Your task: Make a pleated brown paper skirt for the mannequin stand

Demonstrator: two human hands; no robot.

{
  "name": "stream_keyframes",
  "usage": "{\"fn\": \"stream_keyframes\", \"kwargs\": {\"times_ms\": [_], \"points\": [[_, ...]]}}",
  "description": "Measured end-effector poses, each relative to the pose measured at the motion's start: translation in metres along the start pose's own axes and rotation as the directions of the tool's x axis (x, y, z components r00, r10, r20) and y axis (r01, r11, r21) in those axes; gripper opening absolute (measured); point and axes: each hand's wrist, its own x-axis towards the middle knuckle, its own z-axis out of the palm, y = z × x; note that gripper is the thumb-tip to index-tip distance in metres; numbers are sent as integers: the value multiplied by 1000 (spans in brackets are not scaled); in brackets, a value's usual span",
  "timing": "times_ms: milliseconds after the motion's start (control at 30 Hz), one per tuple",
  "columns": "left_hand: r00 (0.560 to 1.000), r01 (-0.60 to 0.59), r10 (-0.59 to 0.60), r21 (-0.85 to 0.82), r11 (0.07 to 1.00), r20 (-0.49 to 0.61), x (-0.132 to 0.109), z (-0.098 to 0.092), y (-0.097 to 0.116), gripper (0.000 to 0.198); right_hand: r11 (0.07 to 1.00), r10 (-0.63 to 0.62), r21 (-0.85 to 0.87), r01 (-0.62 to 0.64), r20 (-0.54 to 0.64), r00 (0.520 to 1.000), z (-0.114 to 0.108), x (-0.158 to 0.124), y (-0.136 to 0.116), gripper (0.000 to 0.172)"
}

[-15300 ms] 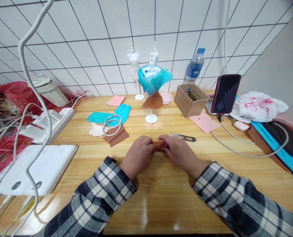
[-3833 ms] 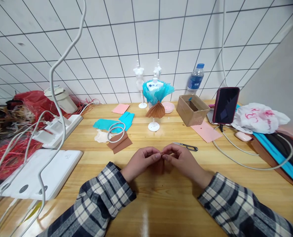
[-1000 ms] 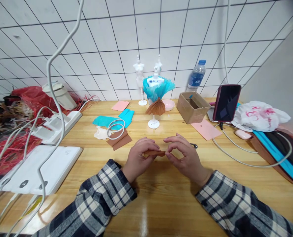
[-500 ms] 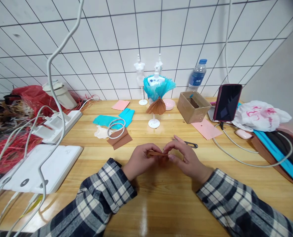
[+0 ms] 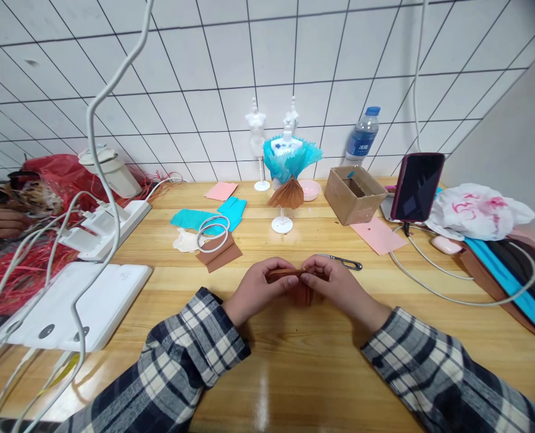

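Between my hands is a narrow folded piece of brown crepe paper (image 5: 302,293), part of it hanging below my fingers. My left hand (image 5: 267,287) is closed on its left part, thumb on top. My right hand (image 5: 333,285) pinches the other end, its fingertips touching those of the left. Just beyond my right hand lie dark-handled thread snips (image 5: 346,262). Ahead stands a small white dress form (image 5: 282,225) wearing a fan of turquoise pleated paper (image 5: 292,161) above a brown pleated fan (image 5: 287,193). Brown sheets (image 5: 219,257) lie left of my hands.
White rings (image 5: 213,233) rest near turquoise paper (image 5: 195,219). At the back right are a cardboard box (image 5: 354,207), a water bottle (image 5: 361,138) and a phone (image 5: 417,187). A power strip (image 5: 132,213), cables and a white router-like box (image 5: 73,307) occupy the left. Another person's hand (image 5: 0,225) is at far left.
My right fingers have closed in against my left hand, and its raised finger has come down. More brown paper hangs below. Another person's hand has appeared at the far left.
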Motion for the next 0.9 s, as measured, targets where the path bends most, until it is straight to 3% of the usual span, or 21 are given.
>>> {"fn": "stream_keyframes", "kwargs": {"times_ms": [133,367,500,667,800,900], "points": [[997,50,-50,2,999,-57,2,-2,-5,32,1000,21,18,-21,33,999,0,-2,-3,25],[984,174,-171,-357,918,42,3,0,-8,32,998,-5,57,5,-3,1000,3,-3,-6,31],[979,196,-198,-442,876,40,3,0,-8,29,997,-19,75,18,4,1000,2,-4,-6,32],[980,167,-198,-427,889,-27,3,-1,-7,31,996,-22,88,27,-57,998,1,-4,-9,35],[980,94,-132,-240,966,-147,2,1,-2,31,990,17,140,-1,-112,994,4,-3,-9,39],[983,59,-84,-147,987,-164,-2,4,1,32,991,42,131,-22,-153,987,6,-2,-7,38]]}}
